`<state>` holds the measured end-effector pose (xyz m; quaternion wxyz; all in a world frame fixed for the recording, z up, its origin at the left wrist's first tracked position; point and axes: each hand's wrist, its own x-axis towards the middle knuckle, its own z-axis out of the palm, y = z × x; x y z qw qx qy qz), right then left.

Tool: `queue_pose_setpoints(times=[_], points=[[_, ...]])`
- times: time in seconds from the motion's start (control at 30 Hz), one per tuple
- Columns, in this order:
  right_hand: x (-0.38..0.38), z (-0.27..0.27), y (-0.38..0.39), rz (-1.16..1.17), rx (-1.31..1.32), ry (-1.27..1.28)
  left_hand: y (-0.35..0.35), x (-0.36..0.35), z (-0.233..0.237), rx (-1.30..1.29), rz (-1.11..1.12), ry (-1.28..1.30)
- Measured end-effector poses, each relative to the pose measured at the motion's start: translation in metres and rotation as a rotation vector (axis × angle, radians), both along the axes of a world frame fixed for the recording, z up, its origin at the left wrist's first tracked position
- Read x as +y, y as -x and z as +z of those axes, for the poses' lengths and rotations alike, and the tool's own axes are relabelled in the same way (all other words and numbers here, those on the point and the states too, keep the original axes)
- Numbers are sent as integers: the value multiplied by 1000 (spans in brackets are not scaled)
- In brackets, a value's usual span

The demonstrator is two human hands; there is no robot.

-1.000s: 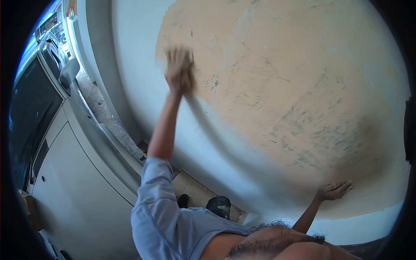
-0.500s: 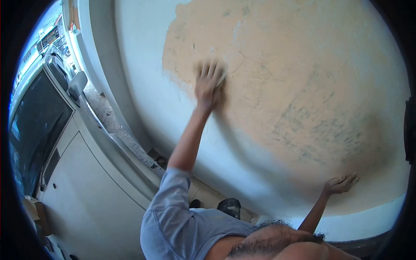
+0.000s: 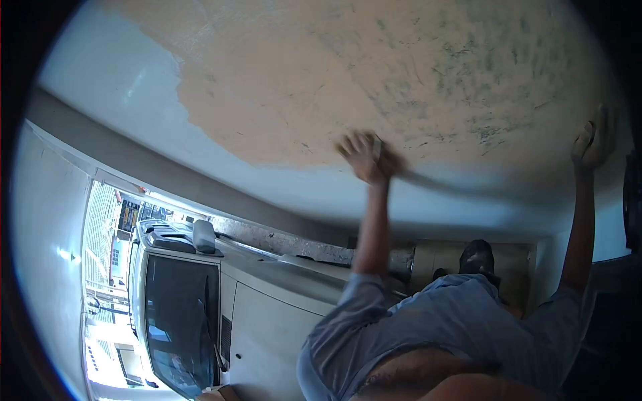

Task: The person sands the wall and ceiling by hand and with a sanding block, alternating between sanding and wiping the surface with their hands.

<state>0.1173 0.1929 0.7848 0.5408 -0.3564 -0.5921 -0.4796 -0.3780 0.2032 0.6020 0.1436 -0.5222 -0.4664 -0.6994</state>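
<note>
A broad tan patch (image 3: 281,87) with dark scuff marks covers much of the pale wall (image 3: 127,80). My left hand (image 3: 366,159) presses on the patch's lower edge, smeared by motion. Between its thumb and fingers shows the pale edge of a small flat piece, seemingly folded sandpaper (image 3: 378,146); most of it is hidden under the palm. At the far right, my right hand (image 3: 594,142) rests against the wall with fingers stretched upward and nothing visible in it.
Behind and to the left stands a light-coloured vehicle (image 3: 267,321) with a dark windshield (image 3: 182,314) and a side mirror (image 3: 204,235). A ledge (image 3: 287,235) runs along the wall's foot. My dark shoe (image 3: 477,257) is on the tiled floor (image 3: 435,257).
The view has turned and tilted, bringing more of the vehicle into sight. My left hand has moved along the patch to its lower edge; my right hand's fingers now point upward.
</note>
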Motion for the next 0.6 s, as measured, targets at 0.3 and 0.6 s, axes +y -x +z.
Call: queue_pose_setpoints(times=[0.3,0.6], points=[[2,-9,4,38,20,0,1,-11,253,396,426,-332],[-4,2,17,38,0,-35,5,-14,252,493,296,-291]])
